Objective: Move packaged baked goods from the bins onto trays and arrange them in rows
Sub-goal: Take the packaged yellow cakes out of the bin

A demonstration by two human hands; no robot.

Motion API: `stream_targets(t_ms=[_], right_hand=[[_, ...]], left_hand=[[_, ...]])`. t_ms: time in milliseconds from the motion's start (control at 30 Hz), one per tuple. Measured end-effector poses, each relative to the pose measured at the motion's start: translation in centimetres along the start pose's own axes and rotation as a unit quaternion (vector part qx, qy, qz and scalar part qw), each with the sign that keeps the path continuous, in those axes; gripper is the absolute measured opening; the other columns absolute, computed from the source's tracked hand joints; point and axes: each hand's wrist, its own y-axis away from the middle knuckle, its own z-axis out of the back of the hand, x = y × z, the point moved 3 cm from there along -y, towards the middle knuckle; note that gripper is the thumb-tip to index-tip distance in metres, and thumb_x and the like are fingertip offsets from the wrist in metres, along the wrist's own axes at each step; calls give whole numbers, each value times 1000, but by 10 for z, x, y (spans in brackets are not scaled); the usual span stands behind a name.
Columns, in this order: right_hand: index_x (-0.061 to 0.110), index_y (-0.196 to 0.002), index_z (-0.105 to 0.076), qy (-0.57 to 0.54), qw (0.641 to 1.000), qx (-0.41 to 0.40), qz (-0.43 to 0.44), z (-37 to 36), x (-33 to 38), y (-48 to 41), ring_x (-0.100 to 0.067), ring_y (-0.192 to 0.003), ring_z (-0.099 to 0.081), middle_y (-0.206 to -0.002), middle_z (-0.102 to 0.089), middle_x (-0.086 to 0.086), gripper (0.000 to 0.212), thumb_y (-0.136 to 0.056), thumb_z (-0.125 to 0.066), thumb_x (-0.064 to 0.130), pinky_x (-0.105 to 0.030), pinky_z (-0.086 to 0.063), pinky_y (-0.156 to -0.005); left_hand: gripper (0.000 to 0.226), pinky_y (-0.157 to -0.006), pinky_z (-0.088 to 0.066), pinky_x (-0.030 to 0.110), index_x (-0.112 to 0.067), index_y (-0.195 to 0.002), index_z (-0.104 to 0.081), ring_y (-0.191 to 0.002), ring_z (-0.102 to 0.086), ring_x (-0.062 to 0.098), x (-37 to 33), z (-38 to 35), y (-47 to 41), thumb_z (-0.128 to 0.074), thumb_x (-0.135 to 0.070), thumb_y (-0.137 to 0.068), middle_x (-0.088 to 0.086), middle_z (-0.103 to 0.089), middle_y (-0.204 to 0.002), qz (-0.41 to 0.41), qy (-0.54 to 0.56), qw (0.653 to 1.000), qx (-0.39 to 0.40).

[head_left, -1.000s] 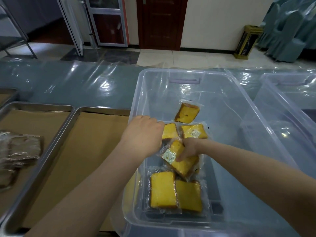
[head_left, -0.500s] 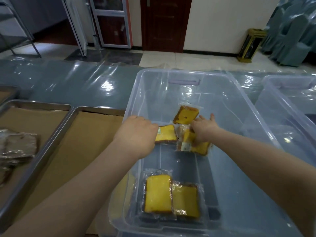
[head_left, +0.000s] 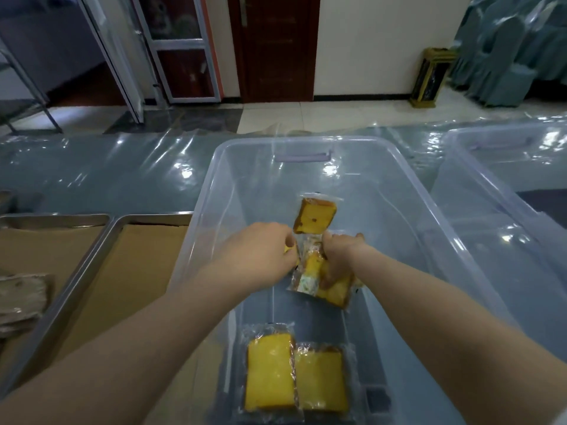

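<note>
Both hands reach into a clear plastic bin [head_left: 408, 216] holding wrapped yellow cake slices. My right hand [head_left: 339, 256] grips a bundle of wrapped slices [head_left: 319, 280] lifted off the bin floor. My left hand [head_left: 260, 256] curls round another yellow slice, of which only an edge [head_left: 288, 249] shows. One wrapped slice [head_left: 314, 216] lies just beyond the hands. Two more slices [head_left: 270, 372] [head_left: 320, 381] lie side by side at the bin's near end. A metal tray lined with brown paper [head_left: 129, 271] sits left of the bin.
A second lined tray [head_left: 46, 240] further left carries brownish wrapped goods [head_left: 21, 299]. Another clear bin [head_left: 506, 179] stands to the right. The table is covered in shiny plastic sheeting [head_left: 107, 173]. Doors and a brass floor bin [head_left: 429, 78] are beyond.
My right hand has gathered slices from the bin's middle and drawn them up into a bundle. My left hand has closed over the slice beside it, covering most of it.
</note>
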Motion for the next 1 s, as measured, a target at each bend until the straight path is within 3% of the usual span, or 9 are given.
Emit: stream_targets(t_ms=[100,267,333,433,567,667,733,867,1000], right_hand=[[17,-146,-16,-16,1000,6,10,-16,1,14,-34,-126,-42,-141,-44,-9,128,-48,-76,72,-56,-29,-100],[19,-140,-28,-68,997,19,-12,-36,1,30,-35,-136,-22,-143,-30,-13,104,-59,-77,60,-56,-20,-105],[19,-141,-24,-90,996,4,-17,-42,-1,31,-35,-138,-16,-145,-26,-14,106,-60,-77,60,-55,-17,-107],[19,-148,-12,-85,996,31,-19,-42,-1,31,-36,-144,4,-158,-7,-12,129,-50,-78,67,-58,-7,-111],[26,-135,-41,-94,995,30,-12,-35,-2,26,-30,-137,-23,-143,-40,-2,107,-44,-78,69,-53,-26,-104],[26,-131,-45,-100,994,27,-17,-34,-2,25,-27,-130,-32,-137,-45,-1,102,-44,-79,67,-51,-31,-102],[24,-131,-44,-96,995,29,-22,-31,1,26,-28,-129,-32,-136,-44,-3,100,-47,-80,66,-51,-31,-101],[19,-130,-47,-46,997,43,-52,-23,8,37,-33,-129,-28,-134,-45,-8,83,-63,-75,59,-63,-22,-104],[12,-139,-39,-29,995,45,-85,-14,12,54,-37,-130,-33,-138,-42,-13,81,-73,-72,47,-68,-13,-105]], left_hand=[[24,-83,-49,40,-20,-109,-61,-101,-57,28,-16,-12,-33,-47,-23,-90,4,-63,-111,-39,-52,997,-30],[35,-83,-47,37,-18,-116,-58,-108,-56,29,-9,-73,-72,-45,-6,-86,7,-59,-119,4,-70,997,42],[35,-88,-47,40,-18,-119,-56,-109,-55,28,1,-106,-73,-47,-12,-85,7,-58,-122,4,-73,994,77],[51,-100,-38,42,-15,-131,-42,-123,-45,30,28,-142,-74,-55,-33,-85,10,-46,-136,19,-96,989,108],[82,-104,-36,44,-13,-144,-21,-133,-33,34,47,-158,-79,-65,-39,-80,15,-28,-148,53,-58,991,108],[95,-99,-40,46,-11,-148,-10,-131,-37,36,46,-160,-82,-69,-36,-78,16,-22,-150,86,17,987,133],[97,-95,-43,43,-9,-144,-20,-127,-40,34,49,-156,-84,-73,-44,-71,14,-32,-143,108,6,985,133],[79,-88,-43,36,-17,-120,-56,-115,-48,28,49,-142,-80,-68,-69,-61,8,-52,-124,104,-147,977,112],[86,-90,-43,37,-14,-127,-46,-115,-49,29,46,-140,-67,-71,-65,-63,9,-51,-128,129,-75,982,112]])
